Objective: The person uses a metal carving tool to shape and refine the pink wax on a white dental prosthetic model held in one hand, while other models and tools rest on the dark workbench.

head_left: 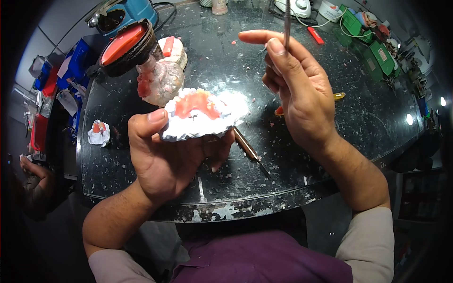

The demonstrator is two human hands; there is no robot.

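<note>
In my left hand [163,155], thumb on the near side and fingers beneath, is a white plaster dental model [196,129] with teeth. Pink wax [194,104] covers its middle, in brightly lit view. My right hand [302,85] is raised to the right of the model, apart from it. Its thumb and fingers pinch a thin metal hand tool [287,21] that points upward; the tool's far end runs out of the picture. Under the left fingers, a knife-like tool [246,144] with a brown handle lies on the dark table [236,188].
A dark round pan of pink wax [125,45] stands tilted on a lumpy, wax-smeared base [163,82]. Behind it is another plaster piece [175,52]. A small plaster model [99,133] lies left. Green trays [384,56] line the far right. Another person's arm [40,174] shows far left.
</note>
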